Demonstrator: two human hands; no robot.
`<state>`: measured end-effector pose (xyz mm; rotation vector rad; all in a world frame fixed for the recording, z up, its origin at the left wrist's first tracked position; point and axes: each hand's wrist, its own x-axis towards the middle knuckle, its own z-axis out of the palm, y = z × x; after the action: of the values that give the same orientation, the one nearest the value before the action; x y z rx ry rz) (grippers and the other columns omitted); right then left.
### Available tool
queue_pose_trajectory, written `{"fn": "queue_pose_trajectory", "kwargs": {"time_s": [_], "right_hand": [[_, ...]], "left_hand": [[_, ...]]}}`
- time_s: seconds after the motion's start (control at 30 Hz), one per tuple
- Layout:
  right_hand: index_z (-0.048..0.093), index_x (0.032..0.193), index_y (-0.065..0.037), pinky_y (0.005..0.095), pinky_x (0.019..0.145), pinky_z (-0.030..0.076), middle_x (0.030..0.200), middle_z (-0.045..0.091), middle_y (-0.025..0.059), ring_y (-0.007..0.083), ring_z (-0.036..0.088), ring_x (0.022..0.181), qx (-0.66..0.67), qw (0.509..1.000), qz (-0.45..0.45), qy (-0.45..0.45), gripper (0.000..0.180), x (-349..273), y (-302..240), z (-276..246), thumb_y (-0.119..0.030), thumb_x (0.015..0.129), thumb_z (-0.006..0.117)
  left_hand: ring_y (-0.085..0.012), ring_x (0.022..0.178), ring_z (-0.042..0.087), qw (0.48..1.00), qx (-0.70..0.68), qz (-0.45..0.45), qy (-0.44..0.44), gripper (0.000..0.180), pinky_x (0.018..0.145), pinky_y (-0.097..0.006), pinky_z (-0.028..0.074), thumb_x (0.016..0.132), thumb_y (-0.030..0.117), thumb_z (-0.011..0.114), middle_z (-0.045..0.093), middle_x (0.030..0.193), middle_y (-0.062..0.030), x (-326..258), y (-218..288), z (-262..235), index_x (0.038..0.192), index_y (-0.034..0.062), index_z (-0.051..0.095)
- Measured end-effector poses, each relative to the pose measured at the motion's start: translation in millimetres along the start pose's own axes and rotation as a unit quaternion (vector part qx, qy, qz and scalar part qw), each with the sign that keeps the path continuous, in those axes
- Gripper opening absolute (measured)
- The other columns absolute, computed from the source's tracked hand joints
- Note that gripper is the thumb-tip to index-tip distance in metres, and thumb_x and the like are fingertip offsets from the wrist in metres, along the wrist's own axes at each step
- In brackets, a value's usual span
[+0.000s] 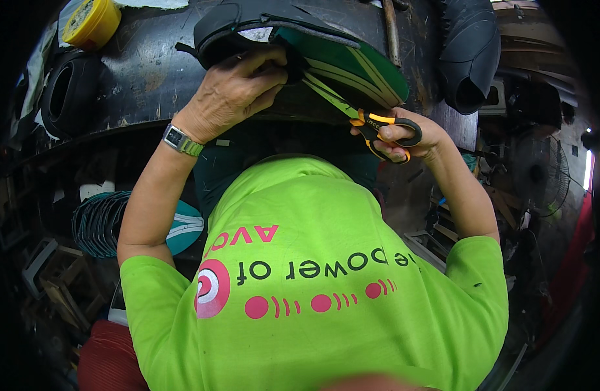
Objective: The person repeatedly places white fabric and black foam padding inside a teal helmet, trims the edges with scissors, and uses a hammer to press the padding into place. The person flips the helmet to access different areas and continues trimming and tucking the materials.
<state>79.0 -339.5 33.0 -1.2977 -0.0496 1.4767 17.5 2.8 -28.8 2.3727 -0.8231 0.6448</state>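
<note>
Below the near edge of the worn black workbench (pixel 147 85), leftward, sits a stack of curved teal-and-black sheets (pixel 101 223). A hollow black moulded form (pixel 75 91) lies by the bench's left end, a ridged black form (pixel 469 58) at its right, a round yellow tub (pixel 91 25) near the far left corner. The left fingertips are hidden against a black padded piece with striped green panel (pixel 212 32), over the near edge. Hands apart: the left hand (pixel 238 88) curls tight on it; the right hand (pixel 414 135) grips orange-and-black-handled scissors (pixel 361 121), blades pointing leftward
</note>
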Motion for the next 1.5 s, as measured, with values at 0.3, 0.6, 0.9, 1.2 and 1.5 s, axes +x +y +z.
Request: {"fn": "queue_pose_trajectory", "kwargs": {"time_s": [0.3, 0.6, 0.9, 1.2, 1.5], "right_hand": [[0.060, 0.128, 0.010, 0.0206, 0.043, 0.036, 0.061, 0.054, 0.0019, 0.0063, 0.047, 0.042, -0.061, 0.997, 0.003, 0.044, 0.058, 0.3, -3.1, 10.6, -0.027, 0.087, 0.080], [0.069, 0.129, -0.003, 0.0233, 0.050, 0.040, 0.078, 0.061, -0.0058, 0.0044, 0.050, 0.055, -0.230, 0.966, -0.068, 0.097, 0.063, -27.1, -5.3, 15.3, -0.022, 0.075, 0.094], [0.017, 0.165, -0.009, 0.0279, 0.059, 0.042, 0.068, 0.053, 0.0020, 0.0120, 0.053, 0.061, -0.318, 0.741, -0.121, 0.579, 0.121, -56.5, 29.3, -56.1, -0.011, 0.070, 0.090], [0.042, 0.153, -0.016, 0.0509, 0.081, 0.055, 0.091, 0.072, 0.0253, 0.0429, 0.071, 0.088, -0.637, 0.558, 0.042, 0.530, 0.075, -54.2, -30.2, -22.8, -0.011, 0.085, 0.071], [0.050, 0.147, -0.005, 0.0325, 0.064, 0.060, 0.098, 0.074, 0.0117, 0.0183, 0.069, 0.082, -0.285, 0.826, -0.387, 0.295, 0.064, 152.5, -227.9, -56.6, -0.013, 0.090, 0.076]], "left_hand": [[-0.0233, 0.097, 0.068, 1.000, 0.001, -0.001, -0.003, 0.025, 0.084, -0.035, 0.060, 0.080, 0.010, 0.079, 0.062, 0.122, -0.0013, 0.3, -2.1, -2.2, 0.103, 0.0121, 0.071], [-0.0275, 0.097, 0.069, 0.997, 0.024, -0.020, -0.076, 0.025, 0.080, -0.039, 0.058, 0.079, 0.008, 0.078, 0.065, 0.116, -0.0086, 21.2, -6.1, -26.5, 0.102, 0.0083, 0.068], [-0.0230, 0.097, 0.066, 0.990, 0.013, 0.115, -0.086, 0.019, 0.092, -0.039, 0.049, 0.083, 0.010, 0.073, 0.066, 0.109, -0.0068, 59.5, -5.5, -34.6, 0.100, 0.0088, 0.066], [-0.0281, 0.087, 0.068, 0.980, -0.014, -0.052, 0.193, 0.011, 0.080, -0.040, 0.054, 0.089, 0.005, 0.072, 0.069, 0.098, -0.0117, 65.0, -43.1, -75.0, 0.100, 0.0027, 0.071], [-0.0354, 0.109, 0.067, 0.991, 0.039, -0.128, 0.020, 0.023, 0.098, -0.040, 0.052, 0.097, 0.013, 0.064, 0.071, 0.119, -0.0151, 104.4, -151.7, -13.6, 0.117, 0.0034, 0.071]]}}
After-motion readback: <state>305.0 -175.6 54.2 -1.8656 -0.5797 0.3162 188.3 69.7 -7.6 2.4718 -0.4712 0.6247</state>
